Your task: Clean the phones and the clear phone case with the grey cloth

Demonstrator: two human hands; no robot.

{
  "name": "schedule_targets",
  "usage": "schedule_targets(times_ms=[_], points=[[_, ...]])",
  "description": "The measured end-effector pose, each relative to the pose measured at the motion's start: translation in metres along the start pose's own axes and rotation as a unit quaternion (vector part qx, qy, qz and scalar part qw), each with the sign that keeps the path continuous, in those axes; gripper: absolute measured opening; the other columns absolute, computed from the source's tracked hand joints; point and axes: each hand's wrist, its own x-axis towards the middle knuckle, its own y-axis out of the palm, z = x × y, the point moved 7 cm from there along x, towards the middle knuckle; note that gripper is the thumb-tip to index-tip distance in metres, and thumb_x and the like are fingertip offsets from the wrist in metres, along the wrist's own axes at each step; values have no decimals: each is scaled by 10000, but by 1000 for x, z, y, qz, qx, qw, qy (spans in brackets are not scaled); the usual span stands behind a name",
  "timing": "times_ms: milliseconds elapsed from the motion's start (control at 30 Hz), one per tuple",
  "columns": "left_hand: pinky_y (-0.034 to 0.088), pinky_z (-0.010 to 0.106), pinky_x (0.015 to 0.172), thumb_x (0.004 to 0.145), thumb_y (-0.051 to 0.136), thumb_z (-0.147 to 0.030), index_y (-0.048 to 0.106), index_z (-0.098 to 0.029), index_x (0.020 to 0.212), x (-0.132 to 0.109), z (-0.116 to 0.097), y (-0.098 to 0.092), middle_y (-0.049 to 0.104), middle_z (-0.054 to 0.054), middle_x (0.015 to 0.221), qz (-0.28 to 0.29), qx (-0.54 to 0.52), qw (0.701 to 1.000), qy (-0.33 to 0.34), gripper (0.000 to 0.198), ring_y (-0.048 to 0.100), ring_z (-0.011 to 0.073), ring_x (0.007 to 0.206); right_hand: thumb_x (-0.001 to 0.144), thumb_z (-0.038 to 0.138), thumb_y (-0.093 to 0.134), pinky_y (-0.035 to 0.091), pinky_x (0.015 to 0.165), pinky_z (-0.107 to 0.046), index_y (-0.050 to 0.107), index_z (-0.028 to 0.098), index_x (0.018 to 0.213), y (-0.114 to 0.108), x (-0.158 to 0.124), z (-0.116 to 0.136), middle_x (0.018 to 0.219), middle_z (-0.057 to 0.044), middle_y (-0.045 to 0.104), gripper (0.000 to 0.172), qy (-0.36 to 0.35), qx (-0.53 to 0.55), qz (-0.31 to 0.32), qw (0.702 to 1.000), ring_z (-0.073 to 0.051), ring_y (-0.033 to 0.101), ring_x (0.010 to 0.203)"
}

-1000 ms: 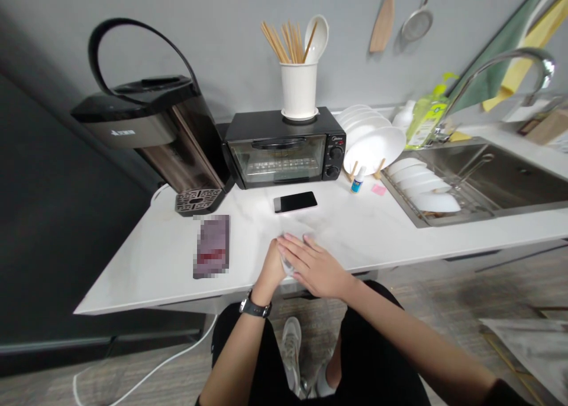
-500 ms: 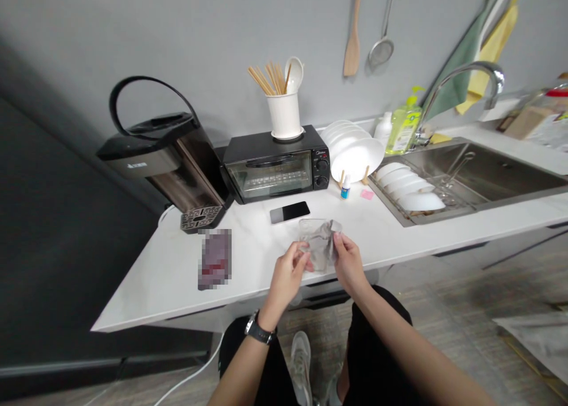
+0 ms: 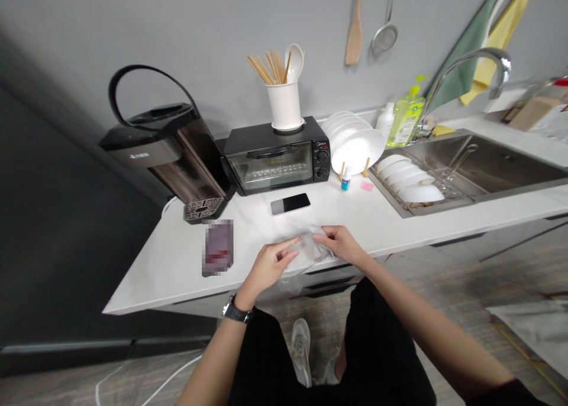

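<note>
Left hand [image 3: 266, 267] and right hand [image 3: 341, 244] pinch the clear bag [image 3: 309, 250] (crumpled), lying crosswise.

A single head-worn camera looks forward and down from close above the near edge of the worktop [image 3: 186, 264], facing the far wall.

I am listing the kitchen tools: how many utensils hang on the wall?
2: a wooden spatula above the plates, and a strainer just right of it. More may hang outside the picture.
</note>
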Motion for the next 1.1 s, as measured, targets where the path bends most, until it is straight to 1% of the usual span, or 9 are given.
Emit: schedule_targets(times_ms=[100,200,300,433,567,767,900,967,1100], points=[[302,213,548,969,610,-450,717,-166,1336,8,3,-8,413,-66,591,-30,3,1000,-5,476,346,108,567,892,704,620,463,668,-285,632,204,691,6,4,-6,641,18,573,539,4,35,-38,999,-171,536,674],[294,215,538,957,623,-481,716,-155,1335,14,9,-14,467,-58,584,-35,-30,999,-15,508,344,112,564,856,768,602,524,746,-360,719,192,825,14,8,-7,727,-42,681,589,21,77,-11,997,-219,625,740],[329,218,523,946,638,-511,717,-146,1332,17,13,-10,592,-22,627,9,-89,996,-15,537,382,120,568,764,794,691,520,675,-361,716,180,758,12,12,-9,661,-51,671,614,37,96,-1,995,-210,609,648],[362,217,519,938,655,-510,731,-142,1309,20,15,-7,594,-23,593,5,-115,993,-11,529,406,117,547,851,827,560,471,610,-311,668,191,717,9,17,-10,651,-32,645,659,36,89,-49,994,-163,541,588],[373,214,500,935,659,-500,715,-144,1330,26,17,-7,590,-33,593,-28,-118,992,-19,535,389,105,528,885,813,518,455,617,-302,678,208,783,12,16,-5,702,-25,650,635,19,45,-62,997,-178,554,641],[411,222,490,903,679,-512,745,-140,1270,29,17,-2,660,-10,681,8,-158,987,-37,526,396,93,510,897,668,619,354,596,-287,529,236,604,-4,13,8,555,5,469,530,-10,-80,-100,992,-174,466,599],[376,213,458,887,683,-530,739,-138,1278,32,16,-4,663,-4,690,-7,-184,981,-56,556,370,83,479,910,660,579,386,613,-275,572,228,662,0,18,15,615,7,544,498,-40,-128,-60,989,-172,508,626],[374,211,458,885,687,-533,746,-141,1263,33,13,-3,649,-8,672,5,-181,982,-51,548,370,84,479,901,668,590,362,577,-270,525,230,602,0,20,15,564,22,498,535,-52,-161,-56,984,-156,466,576],[394,213,490,935,643,-504,734,-149,1288,33,7,-2,528,-48,575,25,-134,990,-30,509,421,108,505,920,662,590,289,544,-294,422,239,520,-19,19,18,472,31,380,606,-61,-202,-127,969,-141,366,508]])
